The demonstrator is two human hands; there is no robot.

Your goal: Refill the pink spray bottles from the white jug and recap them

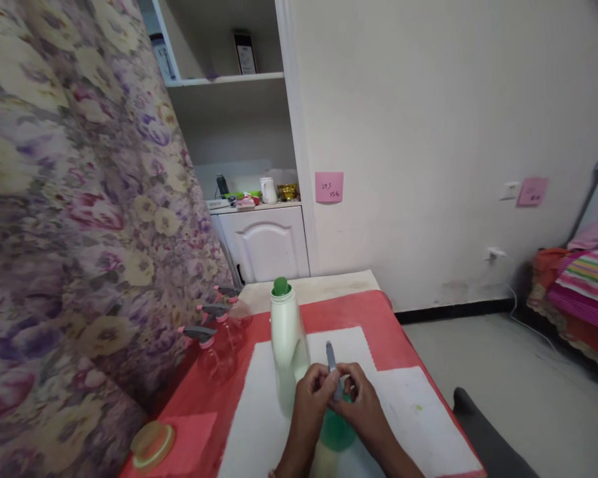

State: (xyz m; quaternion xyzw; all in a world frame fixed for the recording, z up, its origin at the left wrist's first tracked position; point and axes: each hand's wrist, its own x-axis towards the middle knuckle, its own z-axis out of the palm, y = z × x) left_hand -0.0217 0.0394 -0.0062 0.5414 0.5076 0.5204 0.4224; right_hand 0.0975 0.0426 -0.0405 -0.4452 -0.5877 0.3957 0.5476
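Observation:
Both hands meet over a small round green see-through spray bottle (337, 430) on the white paper. The fingers of my left hand (315, 393) are closed on a grey spray head (331, 358) at the top of this bottle. My right hand (361, 397) grips the same spray head from the other side, fingers curled around its lower part. The fingers hide the neck, so I cannot tell how the head sits on it. Just left of my hands stands a tall pale green jug (285, 345) with a handle, something green showing in its open mouth.
Several clear spray bottles (218, 358) with pink collars and grey heads line the table's left side. A round yellowish lid (153, 445) lies at the front left. White sheets (418, 405) cover part of the red tabletop (339, 311). A floral curtain (80, 232) hangs close on the left.

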